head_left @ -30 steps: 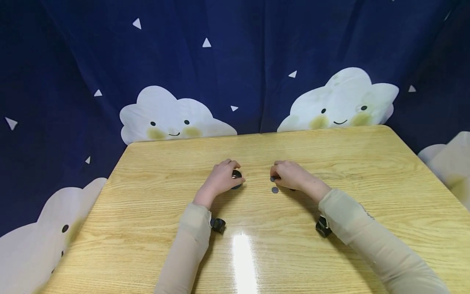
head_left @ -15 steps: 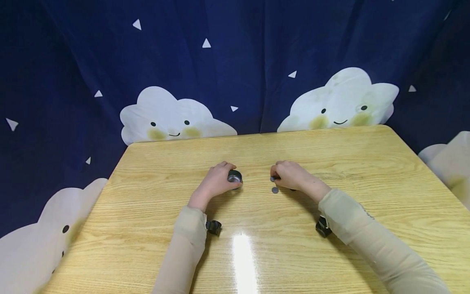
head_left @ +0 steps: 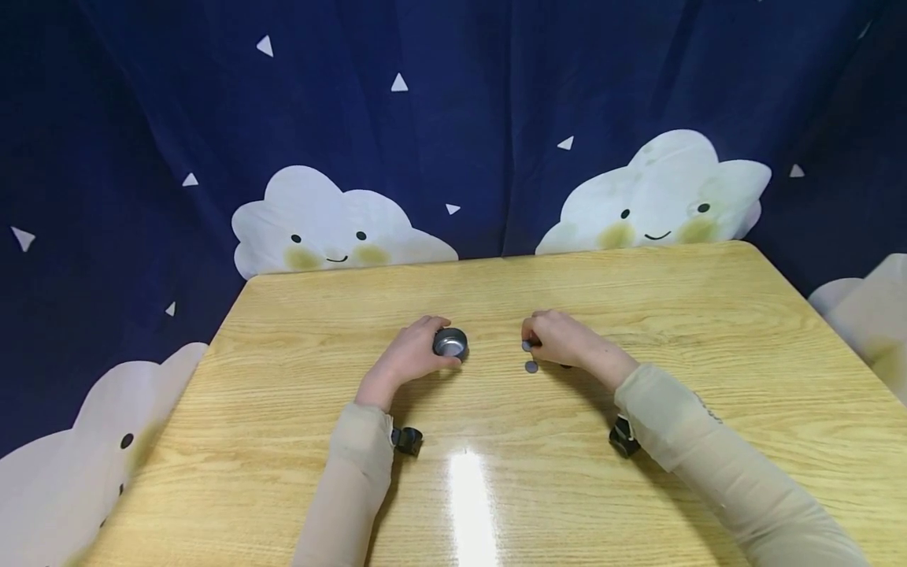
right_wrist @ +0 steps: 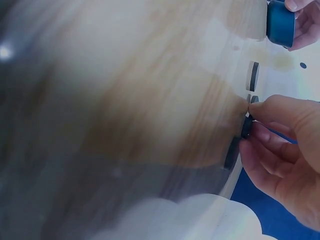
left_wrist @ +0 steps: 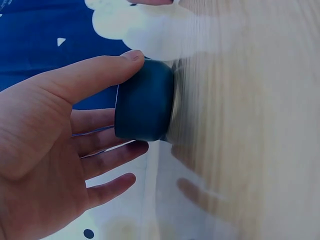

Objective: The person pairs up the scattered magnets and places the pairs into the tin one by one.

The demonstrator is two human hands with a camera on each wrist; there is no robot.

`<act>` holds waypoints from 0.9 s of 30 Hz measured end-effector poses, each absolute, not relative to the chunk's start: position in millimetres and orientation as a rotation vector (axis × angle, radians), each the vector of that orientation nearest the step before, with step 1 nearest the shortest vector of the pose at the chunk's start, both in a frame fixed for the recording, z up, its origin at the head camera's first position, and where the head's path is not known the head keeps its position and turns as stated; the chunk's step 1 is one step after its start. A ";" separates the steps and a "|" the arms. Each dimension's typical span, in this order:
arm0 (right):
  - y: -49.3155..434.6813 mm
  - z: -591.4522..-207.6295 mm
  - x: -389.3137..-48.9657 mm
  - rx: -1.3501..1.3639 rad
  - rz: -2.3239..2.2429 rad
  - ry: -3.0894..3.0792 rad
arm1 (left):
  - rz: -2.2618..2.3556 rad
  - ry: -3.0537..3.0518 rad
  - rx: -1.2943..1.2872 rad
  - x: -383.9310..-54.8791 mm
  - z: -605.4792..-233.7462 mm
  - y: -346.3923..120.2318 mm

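Observation:
A small dark teal metal cup (head_left: 450,344) with a silvery inside stands mouth up, its base right at the table. My left hand (head_left: 414,352) grips it from the left; the left wrist view shows the thumb on one side of the teal wall (left_wrist: 145,100) and fingers on the other. To the right, my right hand (head_left: 563,339) is bent down over several flat dark discs on the table. Its thumb and fingertips pinch at one disc (right_wrist: 246,126). Another disc (head_left: 531,367) lies just nearer to me, and others are partly covered by the hand.
The wooden table (head_left: 283,472) reaches back to a navy curtain (head_left: 453,118) printed with white clouds and triangles. Black wrist cameras (head_left: 407,441) hang under both forearms, close over the tabletop. A bright light reflection lies on the front middle of the table.
The cup has tipped until its mouth faces up, and my left hand has drawn it slightly left and lower. My right hand and the discs look unmoved.

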State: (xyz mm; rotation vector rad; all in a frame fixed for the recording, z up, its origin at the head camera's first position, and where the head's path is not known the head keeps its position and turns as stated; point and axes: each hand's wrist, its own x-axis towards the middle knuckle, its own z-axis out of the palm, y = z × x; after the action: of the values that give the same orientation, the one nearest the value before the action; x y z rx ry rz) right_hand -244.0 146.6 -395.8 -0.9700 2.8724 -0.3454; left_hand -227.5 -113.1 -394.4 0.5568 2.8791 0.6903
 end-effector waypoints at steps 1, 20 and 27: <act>146.3 -395.7 -243.9 -0.967 -0.350 2.871 | 0.693 2.878 0.558 -227.5 -394.8 -112.8; 147.1 -396.1 -244.5 -0.932 -0.371 2.854 | 0.737 2.861 0.577 -228.9 -398.0 -108.9; 146.0 -396.4 -244.5 -0.943 -0.371 2.858 | 0.740 2.855 0.571 -229.8 -398.5 -109.3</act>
State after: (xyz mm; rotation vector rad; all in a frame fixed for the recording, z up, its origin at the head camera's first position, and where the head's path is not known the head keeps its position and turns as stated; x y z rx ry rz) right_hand -244.5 146.0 -396.4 -0.9428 2.8582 -0.3714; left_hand -229.8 -109.3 -398.5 0.5708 2.8547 0.7400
